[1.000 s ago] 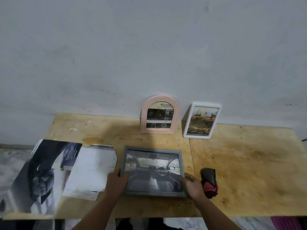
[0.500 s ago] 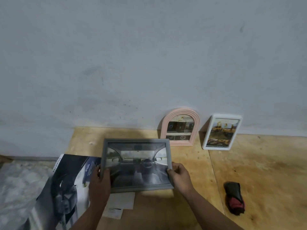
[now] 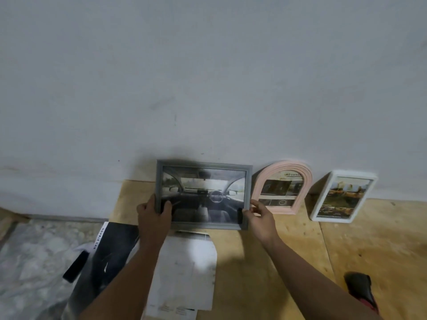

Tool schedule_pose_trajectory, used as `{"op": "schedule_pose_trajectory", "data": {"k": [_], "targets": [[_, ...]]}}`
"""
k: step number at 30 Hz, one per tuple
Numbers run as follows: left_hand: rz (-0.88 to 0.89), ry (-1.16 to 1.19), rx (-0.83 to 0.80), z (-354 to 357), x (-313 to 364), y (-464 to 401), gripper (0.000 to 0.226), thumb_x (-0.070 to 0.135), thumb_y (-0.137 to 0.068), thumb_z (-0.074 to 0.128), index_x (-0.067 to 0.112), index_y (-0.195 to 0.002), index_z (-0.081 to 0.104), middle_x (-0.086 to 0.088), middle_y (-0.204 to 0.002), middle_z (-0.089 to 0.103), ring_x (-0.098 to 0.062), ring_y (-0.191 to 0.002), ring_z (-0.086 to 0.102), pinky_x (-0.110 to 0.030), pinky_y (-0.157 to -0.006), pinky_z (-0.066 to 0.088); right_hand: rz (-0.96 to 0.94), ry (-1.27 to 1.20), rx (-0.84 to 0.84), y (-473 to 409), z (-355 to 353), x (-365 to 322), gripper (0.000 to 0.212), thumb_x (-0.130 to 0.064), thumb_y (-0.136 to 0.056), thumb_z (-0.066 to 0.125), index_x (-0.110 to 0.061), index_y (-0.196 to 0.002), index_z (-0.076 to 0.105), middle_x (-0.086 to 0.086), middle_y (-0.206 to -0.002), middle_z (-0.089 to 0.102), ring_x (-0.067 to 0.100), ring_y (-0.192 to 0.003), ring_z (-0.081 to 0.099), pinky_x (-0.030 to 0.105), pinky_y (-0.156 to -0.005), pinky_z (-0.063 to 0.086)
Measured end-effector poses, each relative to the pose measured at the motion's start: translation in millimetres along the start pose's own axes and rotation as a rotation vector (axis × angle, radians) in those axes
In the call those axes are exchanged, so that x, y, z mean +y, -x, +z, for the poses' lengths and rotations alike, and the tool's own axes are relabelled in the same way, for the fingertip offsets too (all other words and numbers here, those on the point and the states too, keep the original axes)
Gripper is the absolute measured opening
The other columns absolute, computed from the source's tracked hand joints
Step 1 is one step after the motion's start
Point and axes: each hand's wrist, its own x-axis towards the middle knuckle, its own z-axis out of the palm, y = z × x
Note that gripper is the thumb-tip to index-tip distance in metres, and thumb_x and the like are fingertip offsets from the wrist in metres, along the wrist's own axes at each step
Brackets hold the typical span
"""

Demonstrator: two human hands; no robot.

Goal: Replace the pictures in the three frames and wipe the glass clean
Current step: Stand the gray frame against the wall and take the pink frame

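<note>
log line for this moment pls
step: placing grey frame by wall | left hand: holds frame | right hand: holds frame

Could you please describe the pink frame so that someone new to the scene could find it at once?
Look along the grey wall at the back of the plywood table, where three frames stand. The pink arched frame is the middle one, between a grey rectangular frame and a white rectangular frame. Only it has a rounded top.
</note>
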Motion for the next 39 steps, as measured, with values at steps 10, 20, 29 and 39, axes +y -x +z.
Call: {"op": "schedule_pose_trajectory", "data": {"k": [10, 20, 29, 39], "targets": [[-0.072, 0.114, -0.134, 14.5, -4.9, -34.7, 0.045, 0.038, -0.088, 0.066, 0.019, -0.125, 0.053, -0.011, -0.117, 0.058, -0.030, -0.100, 0.062, -0.040, -0.081, 0.052, 0.032, 0.008, -0.090, -18.0, 32.3, -3.3, 0.050, -0.002, -0.099, 0.063, -0.024, -0.142, 0.053, -0.012, -0.109, 0.066, 0.012, -0.106, 0.066, 0.019, -0.091, 0.055], [-0.049, -0.142, 0.128, 36.0, 5.1, 15.8, 0.062, 0.029, -0.088, 0.070, 0.016, -0.144, 0.046, -0.019, -0.144, 0.045, -0.041, -0.128, 0.046, -0.059, -0.095, 0.051, 0.080, 0.093, -0.094, 10.6, 2.4, 30.3, 0.040, 0.003, -0.102, 0.053, -0.011, -0.139, 0.052, -0.002, -0.117, 0.056, 0.009, -0.096, 0.057, 0.010, -0.068, 0.054], [0.258, 0.034, -0.424, 139.0, 99.8, 86.8, 0.044, 0.029, -0.096, 0.066, 0.027, -0.138, 0.056, 0.006, -0.132, 0.061, -0.012, -0.118, 0.061, -0.038, -0.094, 0.057, 0.132, -0.024, 0.327, -17.3, -96.6, 24.8, 0.038, -0.023, -0.101, 0.064, -0.013, -0.138, 0.058, 0.010, -0.127, 0.066, 0.028, -0.118, 0.063, 0.046, -0.103, 0.052], [0.060, 0.169, -0.449, 214.4, 140.0, 93.6, 0.059, 0.022, -0.090, 0.065, 0.037, -0.144, 0.045, 0.003, -0.110, 0.067, -0.016, -0.085, 0.068, -0.029, -0.060, 0.054, 0.140, -0.003, 0.129, -94.3, -167.6, 16.5, 0.068, -0.021, -0.091, 0.059, -0.030, -0.155, 0.037, 0.001, -0.156, 0.046, 0.031, -0.139, 0.049, 0.061, -0.108, 0.047]]}}
